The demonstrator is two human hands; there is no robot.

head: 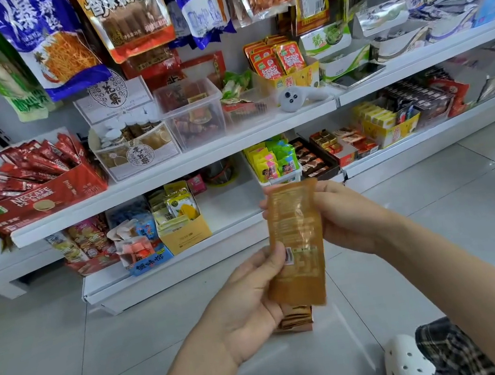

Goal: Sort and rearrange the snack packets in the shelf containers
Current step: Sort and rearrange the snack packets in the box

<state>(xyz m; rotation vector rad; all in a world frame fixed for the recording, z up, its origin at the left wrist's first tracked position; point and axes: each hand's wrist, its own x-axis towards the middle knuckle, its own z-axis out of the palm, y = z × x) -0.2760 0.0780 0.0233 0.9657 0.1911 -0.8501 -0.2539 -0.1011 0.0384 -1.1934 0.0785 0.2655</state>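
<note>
While both forearms reach forward above the tiled floor (104,353), the left hand (249,296) and right hand (337,218) each pinch an upright orange snack packet (296,244), below the white shelves (233,144).

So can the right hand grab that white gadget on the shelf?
Probably not yet: the right hand holds the brown packet. The path to the white gadget looks open.

On the shelf (202,152), a clear bin (193,112) stands right of a coffee box (38,193).
</note>
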